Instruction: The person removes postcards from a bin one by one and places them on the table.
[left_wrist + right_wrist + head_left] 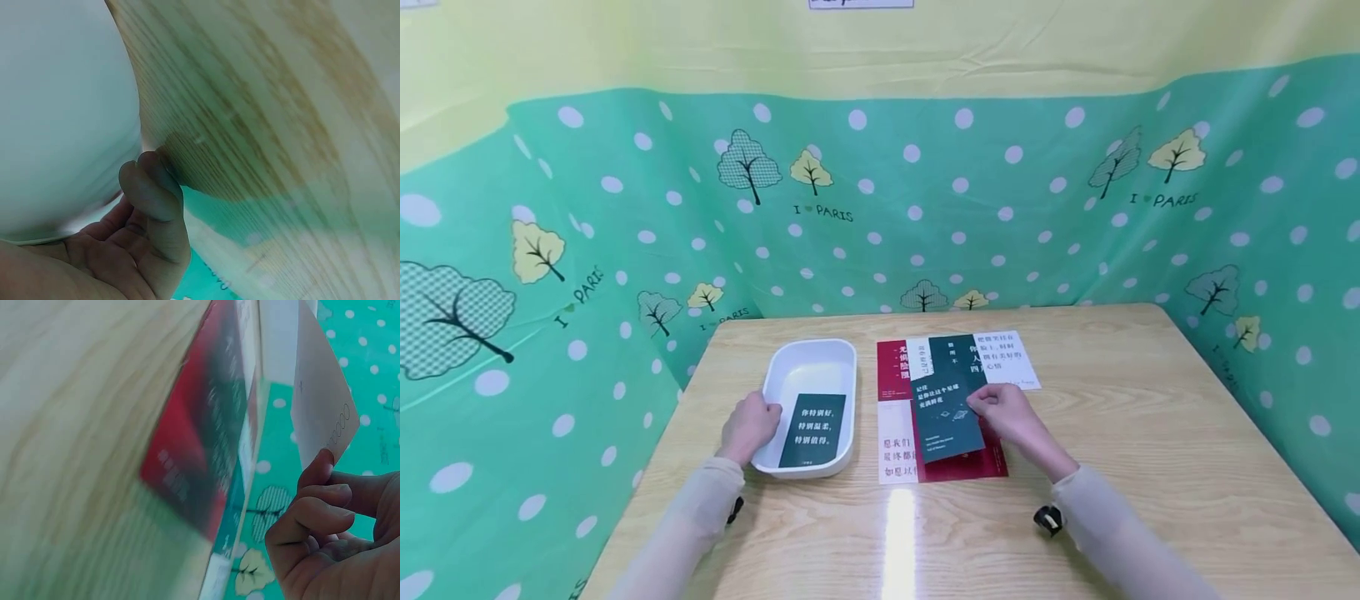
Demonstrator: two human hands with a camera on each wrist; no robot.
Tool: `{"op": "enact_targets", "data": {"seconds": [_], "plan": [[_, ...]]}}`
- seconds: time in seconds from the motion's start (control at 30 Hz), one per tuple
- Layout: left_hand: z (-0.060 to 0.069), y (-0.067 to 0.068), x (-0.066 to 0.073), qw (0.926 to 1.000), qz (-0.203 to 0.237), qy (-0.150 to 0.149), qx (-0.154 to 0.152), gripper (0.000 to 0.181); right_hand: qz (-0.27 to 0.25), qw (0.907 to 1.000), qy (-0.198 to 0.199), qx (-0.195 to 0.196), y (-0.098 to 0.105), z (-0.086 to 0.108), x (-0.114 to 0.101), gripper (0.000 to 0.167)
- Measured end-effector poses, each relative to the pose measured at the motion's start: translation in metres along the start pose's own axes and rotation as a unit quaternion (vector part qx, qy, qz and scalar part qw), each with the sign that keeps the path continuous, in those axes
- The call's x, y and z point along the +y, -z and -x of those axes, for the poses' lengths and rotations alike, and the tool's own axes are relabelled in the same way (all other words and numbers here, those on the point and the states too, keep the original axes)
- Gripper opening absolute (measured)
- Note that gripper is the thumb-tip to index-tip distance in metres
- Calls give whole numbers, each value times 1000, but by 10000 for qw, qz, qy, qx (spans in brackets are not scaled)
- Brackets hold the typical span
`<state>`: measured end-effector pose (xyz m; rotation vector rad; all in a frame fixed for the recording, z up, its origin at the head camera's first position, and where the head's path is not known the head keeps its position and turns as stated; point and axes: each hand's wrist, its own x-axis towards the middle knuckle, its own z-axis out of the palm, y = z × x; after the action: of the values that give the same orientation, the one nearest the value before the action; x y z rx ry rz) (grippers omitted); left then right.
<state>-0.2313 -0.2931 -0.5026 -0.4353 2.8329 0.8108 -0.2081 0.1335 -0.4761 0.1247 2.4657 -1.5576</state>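
My left hand [751, 427] grips the left rim of a white plastic tray [812, 351]; in the left wrist view its fingers [150, 187] are at the tray's wall. Inside the tray lies a dark green postcard [812, 429] with white writing. My right hand [1011, 410] pinches the right edge of another dark green postcard [946, 421], printed with small planets, which is raised over the other cards. Its pale back [322, 394] shows in the right wrist view. Beneath it are a red card [966, 468], a white card [897, 433] and several others, partly covered.
All of this is on a wood-grain table [1150, 467]. Behind the table and at its sides hangs a green dotted cloth [917, 200] printed with trees. At the back right of the cards lies a white card [1018, 362]. A strip of light reflects near the front.
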Motion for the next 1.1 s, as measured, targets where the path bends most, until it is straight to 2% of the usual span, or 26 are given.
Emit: {"op": "enact_targets", "data": {"seconds": [0.3, 0.57, 0.8, 1.1], "plan": [[2, 0, -1, 9999, 5, -116, 39, 42, 272, 9996, 24, 104, 20, 4, 26, 22], [3, 0, -2, 9998, -9, -176, 53, 41, 513, 9985, -138, 102, 38, 6, 42, 25], [3, 1, -1, 9999, 29, -118, 52, 44, 418, 9988, -214, 107, 49, 8, 46, 26], [2, 5, -2, 9997, -214, -84, -85, 41, 353, 9989, -313, 73, 55, 7, 57, 25]]}}
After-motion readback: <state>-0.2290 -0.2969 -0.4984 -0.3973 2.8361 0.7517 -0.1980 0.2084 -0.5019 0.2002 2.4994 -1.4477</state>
